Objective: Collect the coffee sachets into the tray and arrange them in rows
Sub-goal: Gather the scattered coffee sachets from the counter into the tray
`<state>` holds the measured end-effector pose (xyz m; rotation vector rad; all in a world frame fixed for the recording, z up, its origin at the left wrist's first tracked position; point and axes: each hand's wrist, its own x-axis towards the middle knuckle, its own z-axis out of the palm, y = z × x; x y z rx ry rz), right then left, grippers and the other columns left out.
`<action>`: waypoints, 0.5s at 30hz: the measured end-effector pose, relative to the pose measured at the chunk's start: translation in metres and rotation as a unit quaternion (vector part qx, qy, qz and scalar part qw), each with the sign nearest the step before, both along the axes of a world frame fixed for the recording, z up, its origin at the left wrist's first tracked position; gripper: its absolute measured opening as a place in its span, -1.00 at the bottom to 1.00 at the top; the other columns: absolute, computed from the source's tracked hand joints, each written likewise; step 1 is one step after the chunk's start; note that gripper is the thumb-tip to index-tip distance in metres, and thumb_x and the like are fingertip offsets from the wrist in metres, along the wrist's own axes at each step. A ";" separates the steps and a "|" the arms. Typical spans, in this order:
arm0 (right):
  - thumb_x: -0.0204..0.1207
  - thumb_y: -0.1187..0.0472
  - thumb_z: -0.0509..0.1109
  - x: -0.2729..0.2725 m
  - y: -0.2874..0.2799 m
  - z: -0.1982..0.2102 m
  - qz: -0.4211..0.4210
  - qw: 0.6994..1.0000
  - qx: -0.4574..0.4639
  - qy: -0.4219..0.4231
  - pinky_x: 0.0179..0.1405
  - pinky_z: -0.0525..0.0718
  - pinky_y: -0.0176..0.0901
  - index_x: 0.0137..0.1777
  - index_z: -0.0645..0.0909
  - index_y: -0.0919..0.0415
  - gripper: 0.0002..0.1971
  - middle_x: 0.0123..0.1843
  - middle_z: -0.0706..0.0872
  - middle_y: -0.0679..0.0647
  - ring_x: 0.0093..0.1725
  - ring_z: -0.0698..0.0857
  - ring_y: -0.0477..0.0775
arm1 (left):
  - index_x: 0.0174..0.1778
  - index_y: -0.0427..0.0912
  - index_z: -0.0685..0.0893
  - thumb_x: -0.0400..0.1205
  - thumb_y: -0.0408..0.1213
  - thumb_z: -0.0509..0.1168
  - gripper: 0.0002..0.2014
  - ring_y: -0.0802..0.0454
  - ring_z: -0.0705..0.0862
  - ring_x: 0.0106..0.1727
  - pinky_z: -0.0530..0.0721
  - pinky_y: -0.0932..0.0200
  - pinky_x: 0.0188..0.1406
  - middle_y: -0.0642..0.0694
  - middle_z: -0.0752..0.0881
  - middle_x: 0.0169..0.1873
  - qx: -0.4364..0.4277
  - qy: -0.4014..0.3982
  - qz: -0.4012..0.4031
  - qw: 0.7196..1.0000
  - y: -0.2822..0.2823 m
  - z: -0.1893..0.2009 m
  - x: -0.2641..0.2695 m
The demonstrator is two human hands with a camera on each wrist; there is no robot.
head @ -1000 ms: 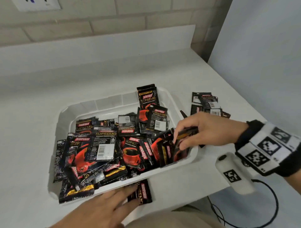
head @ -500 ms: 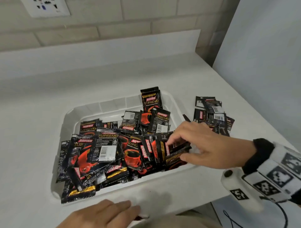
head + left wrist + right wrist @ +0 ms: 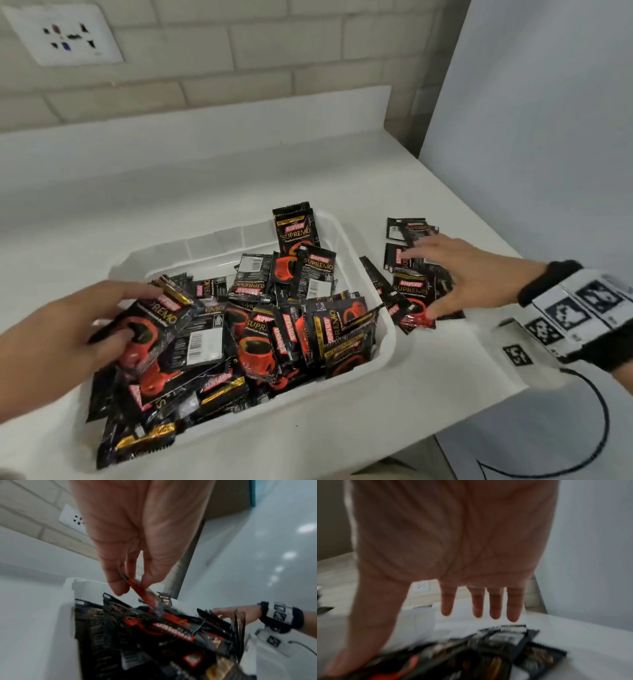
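A white counter (image 3: 212, 178) runs along a brick wall, and near its front edge sits a white plastic tray (image 3: 383, 356), shallow-walled and heaped with black-and-red coffee sachets (image 3: 260, 342) lying every way, some on edge, some spilling over the near left rim. To the right of the tray, on the bare counter, a smaller loose pile of sachets (image 3: 411, 294) waits to be brought in. The right hand (image 3: 455, 274) hangs over that pile with fingers spread and straight, thumb out, holding nothing. The left hand (image 3: 65, 332) is over the tray's left side, pinching one sachet (image 3: 147, 329) between thumb and fingertips. These packets look light, thin and glossy, so they probably slide over one another and flex when lifted; the crimped, toothed end seams seem the stiffest place to pinch. A flat hand could sweep several together, but lining them up in rows likely means taking each by an edge, since a squeeze in the middle would only buckle the soft filled part.
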<state>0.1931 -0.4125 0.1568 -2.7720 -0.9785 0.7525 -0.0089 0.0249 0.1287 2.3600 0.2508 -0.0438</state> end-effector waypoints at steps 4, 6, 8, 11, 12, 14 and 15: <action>0.26 -0.14 0.52 -0.014 0.009 -0.026 0.120 0.992 -0.039 -0.021 0.61 -0.07 0.02 0.53 -0.12 -0.43 0.00 0.65 -0.23 -0.06 0.62 -0.15 0.02 | 0.01 0.60 0.57 0.20 0.20 0.49 -0.53 0.62 0.52 0.08 0.51 0.69 -0.08 0.43 0.55 0.23 0.019 0.065 -0.022 0.997 0.014 -0.006 0.005; 0.30 -0.12 0.41 -0.017 0.015 -0.034 0.162 0.985 -0.016 -0.050 0.58 0.12 0.14 0.55 -0.02 -0.38 -0.12 0.66 -0.12 -0.03 0.61 -0.01 0.05 | 0.05 0.60 0.54 0.17 0.36 0.46 -0.49 0.62 0.50 0.10 0.48 0.70 -0.05 0.59 0.51 0.16 0.044 0.044 -0.027 0.998 0.018 -0.002 0.005; 0.40 0.00 0.34 -0.019 0.019 -0.035 0.176 0.981 -0.009 -0.082 0.52 0.24 0.02 0.57 0.12 -0.23 -0.26 0.65 0.03 -0.01 0.56 0.15 0.05 | 0.03 0.69 0.50 0.11 0.38 0.38 -0.48 0.60 0.49 0.11 0.47 0.72 -0.09 0.69 0.45 0.16 0.038 0.042 -0.047 0.997 0.013 0.010 0.007; 0.48 0.15 0.26 -0.020 0.022 -0.032 0.178 0.979 0.003 -0.097 0.46 0.32 -0.07 0.57 0.18 -0.15 -0.36 0.64 0.13 0.01 0.49 0.27 0.06 | 0.11 0.67 0.47 0.15 0.23 0.29 -0.45 0.66 0.46 0.14 0.43 0.74 -0.08 0.66 0.44 0.22 0.076 0.011 -0.066 0.995 0.012 0.015 0.006; 0.51 0.17 0.22 -0.020 0.022 -0.031 0.177 0.980 0.012 -0.094 0.45 0.34 -0.06 0.57 0.18 -0.15 -0.38 0.64 0.14 0.01 0.49 0.28 0.06 | 0.14 0.66 0.46 0.19 0.24 0.28 -0.46 0.67 0.44 0.16 0.41 0.73 -0.05 0.63 0.44 0.24 0.079 0.006 -0.066 0.995 0.007 0.017 0.006; 0.57 0.10 0.08 -0.021 0.021 -0.028 0.180 0.980 0.007 -0.089 0.45 0.36 -0.07 0.57 0.16 -0.18 -0.46 0.64 0.12 -0.02 0.52 0.27 0.03 | 0.17 0.64 0.45 0.26 0.33 0.26 -0.49 0.66 0.42 0.20 0.40 0.65 0.05 0.59 0.45 0.26 0.098 -0.028 -0.071 0.992 -0.002 0.023 0.007; 0.55 -0.01 -0.06 -0.021 0.019 -0.028 0.188 0.978 0.002 -0.092 0.45 0.38 -0.07 0.57 0.15 -0.20 -0.46 0.65 0.11 -0.02 0.54 0.27 0.02 | 0.18 0.62 0.45 0.28 0.35 0.25 -0.50 0.64 0.42 0.22 0.43 0.55 0.10 0.57 0.46 0.28 0.103 -0.045 -0.082 0.990 -0.006 0.027 0.007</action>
